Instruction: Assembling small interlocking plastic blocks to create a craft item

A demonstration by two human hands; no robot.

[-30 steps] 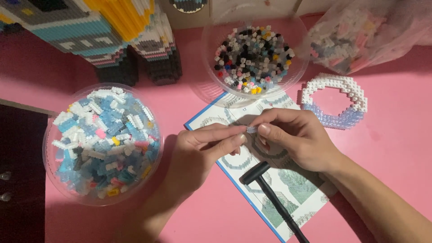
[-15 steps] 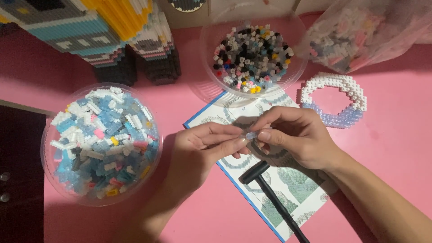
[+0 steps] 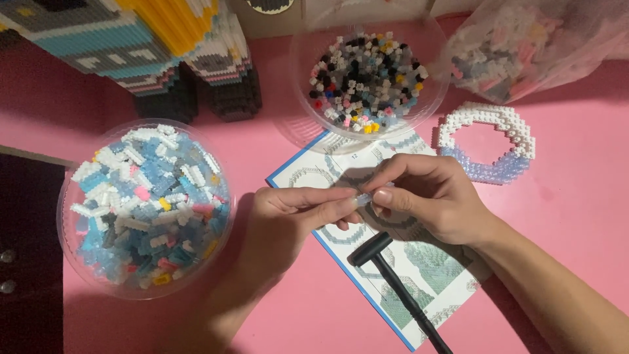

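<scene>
Surface: pink tabletop (image 3: 576,216), dark panel at the left edge.
Brick model: big block-built figure (image 3: 131,46) at top left, grey, teal, yellow and white layers, dark feet resting on the pink.
Plastic bag: clear bag (image 3: 531,46) of mixed small bricks, top right corner.
Left bowl: clear round tub (image 3: 72,262) full of white, light blue and pink bricks, just beside the left hand.
Top bowl: clear bowl (image 3: 432,98) of tiny black, grey, white, red and yellow pieces, above the booklet, its rim over the booklet's top edge.
Booklet: blue-edged instruction sheet (image 3: 445,275) lying tilted under both hands.
Ring: brick ring (image 3: 488,141), white on top, pale blue below, right of the top bowl, apart from the hands.
Left hand: left hand (image 3: 288,219), thumb and forefinger pinched on the small piece.
Right hand: right hand (image 3: 432,200), fingertips also pinched on the small piece, touching the left fingertips.
Hammer: small black mallet (image 3: 393,282) lying on the booklet just below the hands, untouched.
Small piece: tiny pale blue brick piece (image 3: 363,198), held between both hands' fingertips above the booklet.
</scene>
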